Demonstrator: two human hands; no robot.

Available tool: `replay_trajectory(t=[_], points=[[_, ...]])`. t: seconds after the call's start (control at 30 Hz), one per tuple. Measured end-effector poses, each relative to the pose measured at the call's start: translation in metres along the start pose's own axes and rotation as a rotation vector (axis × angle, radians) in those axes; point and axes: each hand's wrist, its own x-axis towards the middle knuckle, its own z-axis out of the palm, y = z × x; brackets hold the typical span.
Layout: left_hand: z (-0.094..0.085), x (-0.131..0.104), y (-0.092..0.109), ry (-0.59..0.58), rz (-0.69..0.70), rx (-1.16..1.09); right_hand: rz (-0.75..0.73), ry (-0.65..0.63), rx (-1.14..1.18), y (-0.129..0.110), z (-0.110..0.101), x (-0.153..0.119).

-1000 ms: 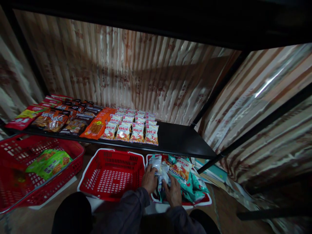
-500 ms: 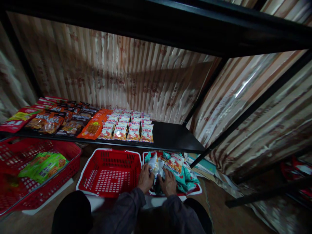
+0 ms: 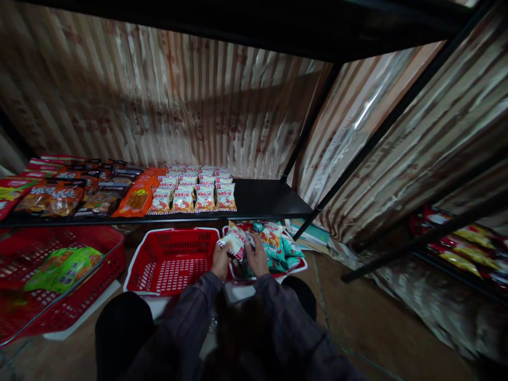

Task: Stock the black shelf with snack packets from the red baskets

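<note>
My left hand point(image 3: 220, 261) grips a small white snack bag point(image 3: 234, 242) with red print, tilted above the left end of the right red basket point(image 3: 296, 269). Close beside it, my right hand point(image 3: 257, 258) has its fingers bent around a whitish piece of snack packaging; whether this is a second bag is hard to see. Under and beside the hands, the basket holds several teal bags point(image 3: 282, 254). Another white snack bag point(image 3: 271, 235) lies on top of them. Rows of matching white snack bags point(image 3: 183, 199) stand on the black shelf point(image 3: 264, 201).
An empty-looking red basket point(image 3: 174, 264) stands left of my hands. Farther left, another red basket point(image 3: 113, 259) contains a green bag point(image 3: 63, 269). Orange and dark snack packs fill the shelf's left part. A slanting black post point(image 3: 317, 209) rises at the right.
My hands have lifted out of the basket's contents slightly, and the white snack bag in my left hand now shows its printed front. The view has shifted to the right.
</note>
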Motion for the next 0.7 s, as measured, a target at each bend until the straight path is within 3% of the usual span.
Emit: replay_trajectory(t=[0.1,0.17,0.27,0.4,0.7], points=[[0.006,-0.006,0.001,-0.042,-0.068,-0.015,0.406,-0.084,0.527,-0.013,0.006,0.003],[0.005,-0.009,0.001,-0.054,-0.123,0.007,0.506,-0.093,0.651,-0.016,0.006,0.005],[0.0,-0.013,0.001,-0.032,-0.175,0.068,0.504,-0.049,0.681,-0.013,0.0,0.007],[-0.001,-0.012,0.005,0.042,-0.137,0.12,0.466,-0.037,0.728,-0.012,-0.013,0.008],[0.027,-0.006,0.026,-0.061,-0.064,0.056,0.337,-0.358,0.728,-0.048,-0.029,-0.004]])
